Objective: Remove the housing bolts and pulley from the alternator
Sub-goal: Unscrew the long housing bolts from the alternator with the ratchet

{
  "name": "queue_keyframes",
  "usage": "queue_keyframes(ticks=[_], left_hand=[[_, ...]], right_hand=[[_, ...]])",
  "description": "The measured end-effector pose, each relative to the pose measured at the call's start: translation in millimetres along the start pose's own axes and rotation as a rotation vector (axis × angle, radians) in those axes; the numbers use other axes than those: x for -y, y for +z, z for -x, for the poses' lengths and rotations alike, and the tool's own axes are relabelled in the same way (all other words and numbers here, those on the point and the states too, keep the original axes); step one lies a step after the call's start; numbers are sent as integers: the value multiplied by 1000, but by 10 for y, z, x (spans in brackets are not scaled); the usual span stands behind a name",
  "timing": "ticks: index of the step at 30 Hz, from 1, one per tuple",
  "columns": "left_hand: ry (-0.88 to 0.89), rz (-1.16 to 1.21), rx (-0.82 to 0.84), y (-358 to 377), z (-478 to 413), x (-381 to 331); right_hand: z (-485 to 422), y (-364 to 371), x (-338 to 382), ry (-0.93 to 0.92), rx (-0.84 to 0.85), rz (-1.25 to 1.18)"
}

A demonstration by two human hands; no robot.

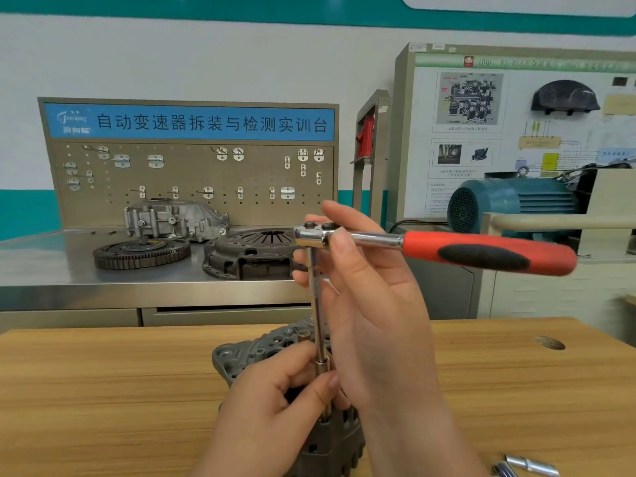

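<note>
The alternator stands on the wooden desk right in front of the person, close to the near edge, with its grey housing facing up. Much of it is hidden behind the hands. The pulley cannot be seen from here.

A long extension bar rises almost straight up from the top of the alternator, and this upright line is what the coming move turns on. At its foot is a socket, which seems to sit over a housing bolt, though the bolt itself is covered. At its top is the ratchet, with its red and black handle pointing out level to the right.

The hands are apart, one above the other along the bar. The left hand is the lower one and nearer the alternator. Its thumb and fingers pinch the socket to keep it on line. The right hand is up high, with its thumb and fingers closed around the ratchet head rather than the handle.

The bolt lies directly below both hands, so any turning has to go round that upright bar, probably with the handle swung flat while the left hand keeps the socket from tipping
</note>
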State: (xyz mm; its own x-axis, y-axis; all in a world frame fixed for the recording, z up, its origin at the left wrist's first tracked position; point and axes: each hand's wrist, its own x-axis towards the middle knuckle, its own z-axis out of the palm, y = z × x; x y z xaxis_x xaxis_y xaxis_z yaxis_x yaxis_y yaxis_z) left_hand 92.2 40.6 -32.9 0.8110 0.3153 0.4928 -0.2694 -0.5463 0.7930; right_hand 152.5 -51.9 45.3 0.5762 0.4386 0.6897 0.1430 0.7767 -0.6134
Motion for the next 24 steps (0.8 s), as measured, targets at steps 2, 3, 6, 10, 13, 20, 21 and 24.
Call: queue_keyframes(ticks=[2,3,6,10,13,20,21,24], left_hand=[[17,-15,5,-3,10,-6],[28,-19,3,-8,16,-16],[46,-15,0,-22,24,-40],[11,3,3,-20,6,-36],[10,-8,4,-15,1,-31],[65,-49,17,-26,18,-81],[59,-39,17,-29,16,-82],[31,-18,15,-22,3,-65]], right_hand=[[-9,-11,7,37,-7,-77],[-14,-18,15,55,-11,-127],[-24,-18,31,91,-14,-211],[-18,-3,17,36,9,-114],[-16,-1,14,14,9,-55],[-16,-48,37,94,-22,-223],[-18,-48,33,90,-17,-216],[-18,-32,21,33,6,-76]])
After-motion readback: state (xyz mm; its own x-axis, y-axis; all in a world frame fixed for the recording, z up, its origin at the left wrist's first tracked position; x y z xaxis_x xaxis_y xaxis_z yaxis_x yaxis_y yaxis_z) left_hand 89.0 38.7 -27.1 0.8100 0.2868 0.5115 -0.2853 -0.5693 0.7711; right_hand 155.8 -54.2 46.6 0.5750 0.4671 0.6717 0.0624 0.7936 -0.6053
